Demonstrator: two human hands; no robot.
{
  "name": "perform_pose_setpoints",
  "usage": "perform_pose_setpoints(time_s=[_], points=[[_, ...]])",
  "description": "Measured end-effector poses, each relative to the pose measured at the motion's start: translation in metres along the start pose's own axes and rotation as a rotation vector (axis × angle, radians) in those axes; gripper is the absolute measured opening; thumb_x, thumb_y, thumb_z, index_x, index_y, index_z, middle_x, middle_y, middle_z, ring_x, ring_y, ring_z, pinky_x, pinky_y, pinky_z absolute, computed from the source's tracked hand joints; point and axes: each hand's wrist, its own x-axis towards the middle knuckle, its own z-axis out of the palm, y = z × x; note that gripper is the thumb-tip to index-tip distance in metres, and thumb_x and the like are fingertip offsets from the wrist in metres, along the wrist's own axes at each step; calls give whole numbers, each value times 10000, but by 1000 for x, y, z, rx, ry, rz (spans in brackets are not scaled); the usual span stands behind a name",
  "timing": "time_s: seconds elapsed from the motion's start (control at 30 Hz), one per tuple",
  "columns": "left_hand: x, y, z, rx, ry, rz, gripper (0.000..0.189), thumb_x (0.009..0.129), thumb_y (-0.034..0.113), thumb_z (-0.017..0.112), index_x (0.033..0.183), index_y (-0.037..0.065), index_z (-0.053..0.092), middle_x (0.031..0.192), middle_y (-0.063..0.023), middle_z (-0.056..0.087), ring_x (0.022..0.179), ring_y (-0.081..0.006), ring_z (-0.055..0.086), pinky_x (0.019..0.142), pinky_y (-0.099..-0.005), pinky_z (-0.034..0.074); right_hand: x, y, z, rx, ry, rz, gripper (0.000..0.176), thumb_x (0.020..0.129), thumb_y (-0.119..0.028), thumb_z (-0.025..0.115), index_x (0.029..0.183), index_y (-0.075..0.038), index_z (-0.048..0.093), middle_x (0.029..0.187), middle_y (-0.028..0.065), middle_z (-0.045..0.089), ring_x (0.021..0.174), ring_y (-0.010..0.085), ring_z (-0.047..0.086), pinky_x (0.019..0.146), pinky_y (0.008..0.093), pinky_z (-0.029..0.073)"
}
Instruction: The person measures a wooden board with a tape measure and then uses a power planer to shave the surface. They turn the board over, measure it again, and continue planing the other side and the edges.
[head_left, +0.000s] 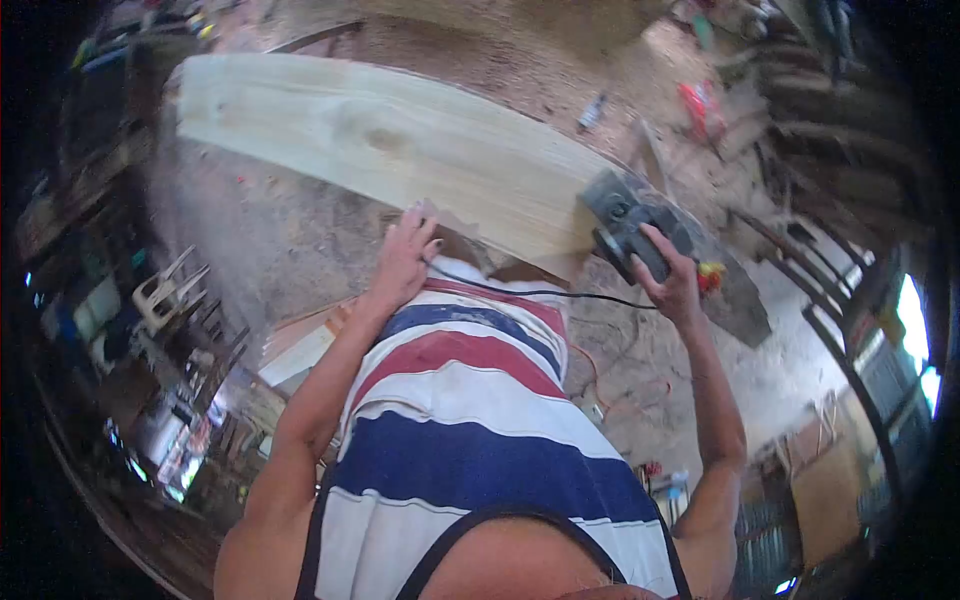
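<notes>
A long pale wooden board (450,165) stretches from the upper left to the right of centre, with a knot left of its middle. My right hand (672,280) is closed around the handle of a dark electric planer (630,225), which sits at the board's right end. A black power cord (540,292) runs from near my right wrist across the front of my body to my left hand (405,255). That hand's fingertips reach the board's near edge, and the cord passes in under its thumb. The palm side of my left hand is hidden.
Dusty ground (280,210) surrounds the board. A small bottle (592,112) and a red wrapper (702,108) lie beyond it. A white plastic chair (170,290) stands at the left. Pale planks (300,352) lie beside my left forearm, and dark timber (850,150) is stacked at the upper right.
</notes>
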Motion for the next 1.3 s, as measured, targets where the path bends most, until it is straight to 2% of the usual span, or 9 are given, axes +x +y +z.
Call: perform_pose_setpoints(time_s=[0.2, 0.3, 0.53, 0.63, 0.87, 0.93, 1.03, 1.13, 1.3], points=[[-15, -18, 18, -41, 142, -190, 484, 1071, 301, 559, 1469, 27, 543, 1603, -274, 429, 1510, -469, 372, 1213, -583, 324, 81, -39, 8, -19, -155, -181, 556, 916, -147, 758, 1445, -86, 596, 1234, 237, 735, 1139, 355, 739, 960, 390, 565], [-26, -32, 30, -90, 219, -254, 502, 1071, 311, 566, 1479, 19, 547, 1595, -284, 445, 1507, -475, 379, 1223, -553, 330, 124, -78, 25, -86, -228, -120, 559, 909, -148, 763, 1439, -86, 599, 1185, 227, 754, 1099, 356, 752, 944, 396, 570], [-59, -61, 50, -271, 307, -445, 495, 1072, 254, 568, 1490, -11, 538, 1615, -305, 410, 1529, -471, 350, 1239, -516, 325, 234, -160, 112, -46, -267, -268, 514, 910, -171, 763, 1400, -78, 635, 1134, 230, 765, 1026, 354, 765, 911, 402, 578], [-68, -70, 55, -376, 360, -504, 504, 1066, 234, 571, 1502, -15, 529, 1608, -315, 415, 1524, -483, 350, 1242, -517, 322, 281, -194, 148, -62, -245, -455, 509, 912, -187, 762, 1391, -63, 642, 1036, 239, 770, 941, 349, 770, 861, 408, 583], [-75, -119, 23, -501, 385, -634, 518, 1066, 228, 561, 1525, -4, 499, 1602, -318, 418, 1512, -483, 369, 1242, -504, 338, 384, -290, 228, -132, -306, -428, 533, 897, -294, 765, 1367, -58, 678, 869, 269, 744, 796, 351, 755, 782, 428, 579], [-75, -137, 16, -522, 418, -658, 515, 1065, 223, 557, 1525, 0, 498, 1593, -318, 430, 1501, -480, 386, 1230, -502, 358, 412, -320, 253, -138, -306, -438, 536, 892, -323, 760, 1354, -60, 692, 861, 274, 744, 806, 356, 758, 794, 432, 583], [-78, -159, 5, -522, 444, -702, 506, 1064, 214, 550, 1529, 20, 500, 1580, -313, 450, 1484, -472, 415, 1212, -498, 384, 451, -368, 286, -161, -344, -378, 478, 914, -249, 734, 1337, -29, 704, 1076, 199, 784, 955, 262, 759, 883, 378, 586], [-81, -177, -7, -554, 456, -765, 497, 1065, 211, 545, 1533, 52, 505, 1570, -305, 467, 1474, -464, 433, 1203, -493, 396, 498, -403, 322, -159, -283, -500, 482, 911, -293, 730, 1313, -27, 719, 1037, 202, 784, 902, 267, 756, 848, 380, 587], [-90, -195, -2, -542, 543, -809, 492, 1055, 166, 531, 1540, 84, 508, 1551, -278, 507, 1452, -473, 459, 1191, -474, 410, 593, -470, 399, -42, -238, -684, 446, 913, -360, 707, 1246, -65, 733, 1070, 237, 764, 986, 359, 746, 884, 454, 572]])
